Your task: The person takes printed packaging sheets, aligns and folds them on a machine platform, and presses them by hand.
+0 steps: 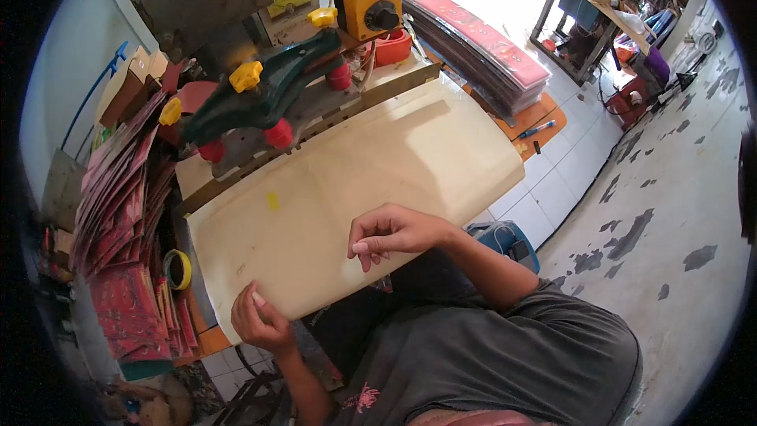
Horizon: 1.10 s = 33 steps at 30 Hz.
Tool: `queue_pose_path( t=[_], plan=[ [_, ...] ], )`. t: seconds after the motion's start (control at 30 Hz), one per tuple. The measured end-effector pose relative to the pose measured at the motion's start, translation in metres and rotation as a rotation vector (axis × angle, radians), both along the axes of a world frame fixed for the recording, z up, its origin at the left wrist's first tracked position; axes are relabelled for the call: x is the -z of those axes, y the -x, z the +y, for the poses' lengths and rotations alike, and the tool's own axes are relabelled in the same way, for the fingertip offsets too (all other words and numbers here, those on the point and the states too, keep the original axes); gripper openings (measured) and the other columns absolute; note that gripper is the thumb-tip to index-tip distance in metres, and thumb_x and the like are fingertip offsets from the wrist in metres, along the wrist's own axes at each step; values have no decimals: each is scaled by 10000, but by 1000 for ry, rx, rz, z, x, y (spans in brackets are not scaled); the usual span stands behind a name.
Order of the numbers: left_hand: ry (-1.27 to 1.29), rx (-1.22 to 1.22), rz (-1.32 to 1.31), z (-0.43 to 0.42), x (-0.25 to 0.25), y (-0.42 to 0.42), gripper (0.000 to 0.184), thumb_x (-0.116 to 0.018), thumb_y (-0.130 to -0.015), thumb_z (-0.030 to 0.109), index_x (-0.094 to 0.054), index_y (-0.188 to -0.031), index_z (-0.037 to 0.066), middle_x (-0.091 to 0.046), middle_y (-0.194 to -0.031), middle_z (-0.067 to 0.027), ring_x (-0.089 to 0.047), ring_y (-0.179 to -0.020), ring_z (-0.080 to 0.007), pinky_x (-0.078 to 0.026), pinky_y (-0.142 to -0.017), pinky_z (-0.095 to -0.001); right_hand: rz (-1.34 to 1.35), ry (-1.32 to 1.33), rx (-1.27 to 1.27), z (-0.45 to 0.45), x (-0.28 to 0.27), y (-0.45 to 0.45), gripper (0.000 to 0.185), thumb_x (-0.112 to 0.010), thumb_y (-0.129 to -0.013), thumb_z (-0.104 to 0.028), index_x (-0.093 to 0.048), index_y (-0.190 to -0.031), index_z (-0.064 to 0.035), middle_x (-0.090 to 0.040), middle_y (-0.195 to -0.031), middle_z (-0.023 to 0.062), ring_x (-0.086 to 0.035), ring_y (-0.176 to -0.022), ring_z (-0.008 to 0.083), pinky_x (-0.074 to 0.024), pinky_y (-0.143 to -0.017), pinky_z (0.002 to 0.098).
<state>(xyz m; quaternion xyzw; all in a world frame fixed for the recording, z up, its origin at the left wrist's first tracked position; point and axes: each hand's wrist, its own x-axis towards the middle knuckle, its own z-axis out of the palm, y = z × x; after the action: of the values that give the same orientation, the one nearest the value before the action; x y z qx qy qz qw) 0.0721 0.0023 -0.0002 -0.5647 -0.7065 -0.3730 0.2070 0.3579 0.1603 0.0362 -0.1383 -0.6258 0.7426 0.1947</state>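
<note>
A wide cream-coloured sheet (315,244) with rounded front corners covers the work surface of a machine in front of me. My left hand (262,322) rests at its front left corner, fingers extended and the thumb a little apart, holding nothing. Over the sheet's front middle hovers my right hand (394,233), its fingers curled in and the thumb close to them; no object shows in it. Behind the sheet stands the machine's dark green clamp bar (276,91) with yellow knobs and red feet.
Red printed sheets (130,300) pile up at the left, beside a yellow tape roll (178,269). A yellow switch box (367,6) sits on the machine. Stacked pink-red packs (481,31) and a blue pen (538,128) lie on an orange board at the right.
</note>
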Motion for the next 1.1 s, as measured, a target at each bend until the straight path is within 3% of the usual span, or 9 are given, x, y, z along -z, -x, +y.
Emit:
queue_pose_path(
  t=[0.3, 0.37, 0.47, 0.7, 0.87, 0.93, 1.0, 1.07, 1.1],
  plan=[
    [11, -10, -18, -1, 5, 3, 297, -481, -996, 157, -718, -1065, -8, -727, -1037, -151, -672, -992, -355, -482, -935, -460, 18, -7, 3, 0, 0, 0, 274, -612, -1034, -290, -670, -1045, -23, -717, -845, 38, -629, -750, 89, -498, -684, 256],
    [15, -5, -23, -1, 8, 4, 298, -478, -995, 153, -714, -1073, -11, -725, -1048, -153, -670, -996, -359, -481, -935, -462, 14, -85, -21, 0, 0, -1, 239, -597, -1040, -214, -672, -1073, 10, -721, -860, 51, -631, -756, 89, -497, -687, 250],
    [27, 13, -23, -1, 8, 7, 301, -470, -992, 145, -706, -1089, -16, -721, -1066, -157, -667, -1003, -365, -480, -934, -467, -24, -175, -43, 2, -7, -2, 226, -608, -1033, -209, -677, -1046, 5, -721, -848, 48, -641, -766, 97, -505, -702, 253],
    [71, 31, -8, -2, 0, 5, 309, -456, -990, 126, -699, -1107, -24, -718, -1078, -161, -661, -1017, -365, -474, -941, -473, -24, -80, -130, -3, -12, -11, 196, -621, -1022, -182, -679, -1023, 5, -729, -882, 57, -690, -835, 135, -527, -752, 298],
    [77, 5, -20, -2, 0, 5, 311, -454, -1000, 127, -702, -1111, -23, -719, -1083, -156, -661, -1021, -361, -475, -938, -472, -106, -344, -263, 8, -53, -59, 195, -631, -1011, -154, -682, -1107, 7, -731, -987, 108, -716, -884, 198, -532, -772, 322],
    [66, 4, -25, -2, 1, 7, 311, -454, -1004, 128, -704, -1111, -23, -719, -1083, -155, -661, -1021, -360, -475, -936, -471, -211, -384, -160, 11, -74, -90, 247, -648, -1009, -249, -681, -1076, -13, -742, -944, 72, -707, -900, 175, -535, -792, 324],
    [71, 3, -35, -3, 1, 7, 300, -464, -1026, 141, -715, -1103, -4, -723, -1075, -152, -663, -1027, -345, -483, -949, -465, -337, -514, 47, 17, -95, -122, 256, -671, -994, -242, -687, -1087, -4, -737, -933, 76, -714, -896, 157, -542, -793, 312],
    [60, 17, -33, -4, 2, 9, 294, -474, -1025, 144, -713, -1106, -6, -722, -1077, -155, -663, -1028, -346, -485, -950, -467, -346, -342, 462, 21, -101, -153, 260, -668, -993, -254, -695, -1068, -7, -732, -922, 75, -704, -834, 125, -530, -730, 269],
    [52, 31, -26, -5, 3, 10, 288, -483, -1024, 147, -711, -1109, -8, -721, -1078, -158, -663, -1029, -348, -487, -950, -468, -429, -386, 670, 29, -106, -168, 261, -661, -994, -258, -695, -1064, -9, -728, -914, 71, -685, -793, 109, -515, -695, 251]
  ],
)
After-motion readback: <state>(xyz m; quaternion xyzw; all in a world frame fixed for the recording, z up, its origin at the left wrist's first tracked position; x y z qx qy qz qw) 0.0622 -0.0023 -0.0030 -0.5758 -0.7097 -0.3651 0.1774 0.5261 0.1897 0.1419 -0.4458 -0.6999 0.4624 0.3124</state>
